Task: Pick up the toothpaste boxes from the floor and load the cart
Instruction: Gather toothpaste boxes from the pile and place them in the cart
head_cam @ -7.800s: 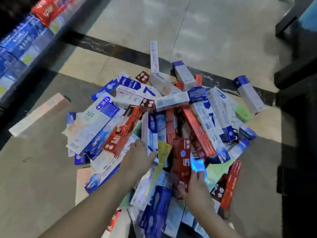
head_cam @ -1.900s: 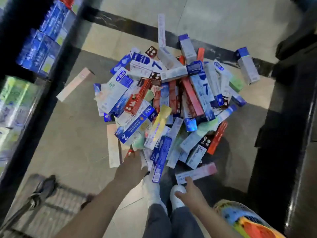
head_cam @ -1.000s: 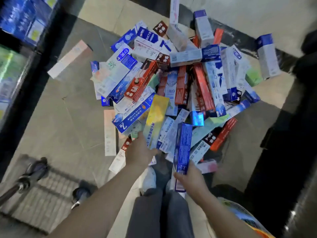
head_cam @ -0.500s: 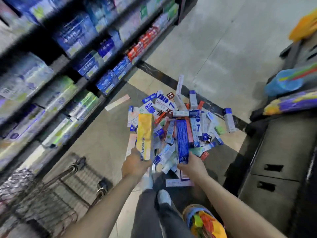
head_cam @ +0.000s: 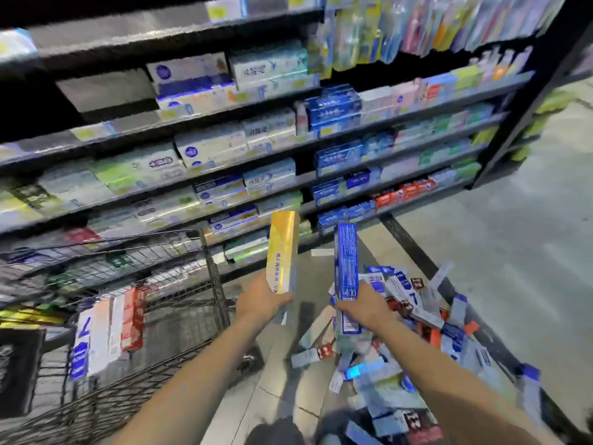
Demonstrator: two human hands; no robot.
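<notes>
Yellow toothpaste box (head_cam: pixel 282 252) upright, gripped by left hand (head_cam: pixel 261 300); blue box (head_cam: pixel 346 268) upright, gripped by right hand (head_cam: pixel 364 305); wire cart (head_cam: pixel 211 277) left, floor pile (head_cam: pixel 417 303) right.

Large "7" is showing on the white-and-blue cardboard box (head_cam: pixel 79 343) standing in the wire cart at 9 o'clock; another "7" is showing on a white-and-blue box (head_cam: pixel 411 297) in the floor pile at 3 o'clock. Other print is blurring out, unreadable.
</notes>
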